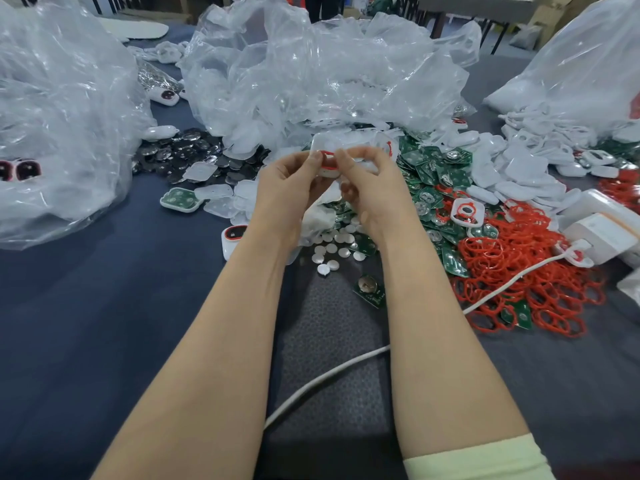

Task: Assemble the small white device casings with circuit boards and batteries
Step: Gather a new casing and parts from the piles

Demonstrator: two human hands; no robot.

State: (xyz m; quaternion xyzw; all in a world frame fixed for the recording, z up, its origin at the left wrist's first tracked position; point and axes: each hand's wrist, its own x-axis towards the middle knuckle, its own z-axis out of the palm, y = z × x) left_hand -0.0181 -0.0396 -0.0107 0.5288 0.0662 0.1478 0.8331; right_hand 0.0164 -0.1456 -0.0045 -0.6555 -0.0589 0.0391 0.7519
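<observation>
The small white casing [325,172] was held raised above the table [104,306], over the middle of the parts heap, pinched between both hands. Its face, rimmed by a red ring [328,159], was tilted up toward the camera. The body looked about square, so no long axis could be told. The ring lay at the casing's upper edge, right between the two thumbs. I judge that is the relation the next press turns on: seating the ring would call for a push inward from both sides at once.

The left hand [287,188] gripped the casing from its left side, fingers curled round it and thumb at the ring. The right hand [372,188] met it from the right, thumb and forefinger closed on the casing at the ring's edge, the other fingers folded beneath. Neither hand was nearer, as the casing lay midway between them. Both forearms reached forward, near parallel, wrists bent slightly inward.

Under the hands lay white round pads [332,251]. To the right were green circuit boards [436,168] and a heap of loose red rings [519,271], and to the left dark coin batteries [187,154]
</observation>
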